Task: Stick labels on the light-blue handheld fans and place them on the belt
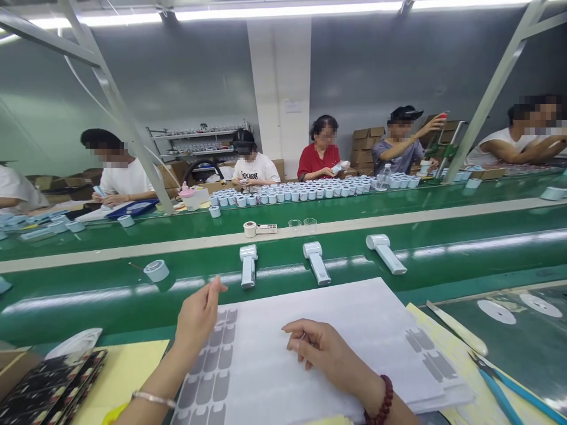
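Observation:
My left hand (199, 313) is raised over the left edge of a white sheet stack (274, 330). Its fingers are pressed together, and whatever they may hold cannot be made out. Beneath it runs a column of grey label shapes (212, 360). Over the middle of the sheet hovers my right hand (323, 351), fingers loosely curved and apart, with nothing visible in them. More grey labels (429, 354) show at the right of the stack. Beyond the hands, three pale blue handheld fans (248, 265), (316, 262), (386, 254) lie on the green conveyor belt (283, 277).
A round blue fan part (156, 270) lies on the belt at left. To my right are a knife-like tool (458, 327), blue-handled pliers (500, 383) and white discs (496, 311). A tape roll (250, 229) sits on the pale strip. Several co-workers sit opposite behind rows of fan parts (292, 192).

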Demonstrator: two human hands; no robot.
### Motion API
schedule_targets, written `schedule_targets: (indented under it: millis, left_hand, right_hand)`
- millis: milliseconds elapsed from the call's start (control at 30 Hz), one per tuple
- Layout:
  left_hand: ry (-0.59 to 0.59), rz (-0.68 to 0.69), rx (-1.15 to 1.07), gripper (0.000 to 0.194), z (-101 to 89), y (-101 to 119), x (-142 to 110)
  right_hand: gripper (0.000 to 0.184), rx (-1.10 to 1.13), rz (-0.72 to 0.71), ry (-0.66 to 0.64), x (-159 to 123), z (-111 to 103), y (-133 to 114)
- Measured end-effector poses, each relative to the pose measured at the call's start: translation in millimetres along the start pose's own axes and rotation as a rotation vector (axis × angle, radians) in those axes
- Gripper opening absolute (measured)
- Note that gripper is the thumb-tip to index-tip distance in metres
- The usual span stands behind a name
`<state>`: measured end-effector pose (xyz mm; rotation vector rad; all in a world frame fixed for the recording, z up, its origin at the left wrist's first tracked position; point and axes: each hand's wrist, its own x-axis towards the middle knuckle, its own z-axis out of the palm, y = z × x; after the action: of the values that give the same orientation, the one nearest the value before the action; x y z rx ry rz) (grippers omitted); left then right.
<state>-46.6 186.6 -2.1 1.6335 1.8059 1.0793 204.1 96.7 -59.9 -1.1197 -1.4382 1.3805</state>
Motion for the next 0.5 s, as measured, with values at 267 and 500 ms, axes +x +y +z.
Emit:
schedule_targets:
  millis: [267,500]
  left_hand:
    - [0.121,-0.048,0.264,0.044,-18.5,-23.8,-55.1]
    - [0.055,0.051,0.069,0.029,-3.7,-44.9,-54.4]
  right_hand:
    - [0.035,-0.034,-0.033,0.016,-0.9,-5.3,4.2]
    - [0.043,-0.069,-0.048,0.051,-4.4,-4.9,4.7]
